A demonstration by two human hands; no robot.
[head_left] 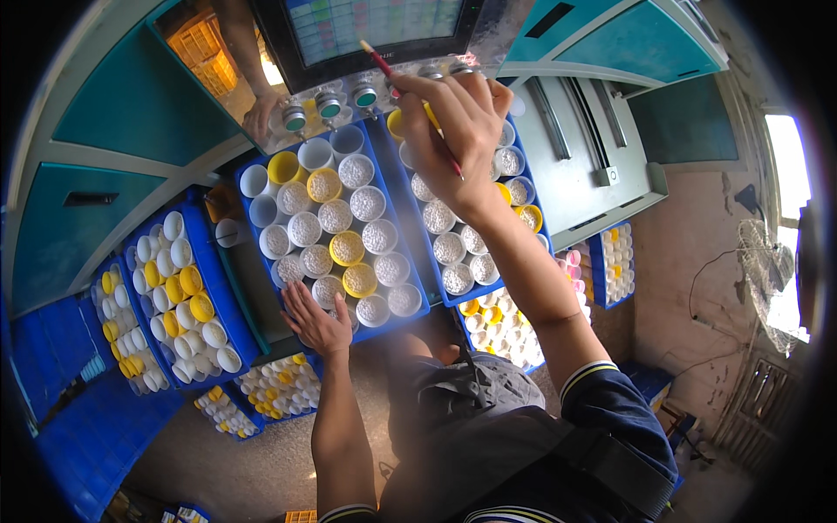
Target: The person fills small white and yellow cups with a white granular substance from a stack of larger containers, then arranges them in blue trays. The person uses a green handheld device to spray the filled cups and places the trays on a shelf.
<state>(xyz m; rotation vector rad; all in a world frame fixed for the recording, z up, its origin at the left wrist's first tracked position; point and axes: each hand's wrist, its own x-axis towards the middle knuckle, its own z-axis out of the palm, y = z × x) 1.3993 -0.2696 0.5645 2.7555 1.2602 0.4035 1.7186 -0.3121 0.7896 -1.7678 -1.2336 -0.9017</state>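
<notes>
Below your right hand [458, 131], curled around a slim red pale-tipped stick [381, 63], sit round pellet-filled white and yellow plastic cups [449, 262]; a slip could drop it in. Your spread left hand [321, 321], pushing, could tip others.

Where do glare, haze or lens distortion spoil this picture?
Head view: the window at right blows out to white; head view: pale haze below the central blue tray; head view: fisheye curves the teal cabinet, with black corners.
</notes>
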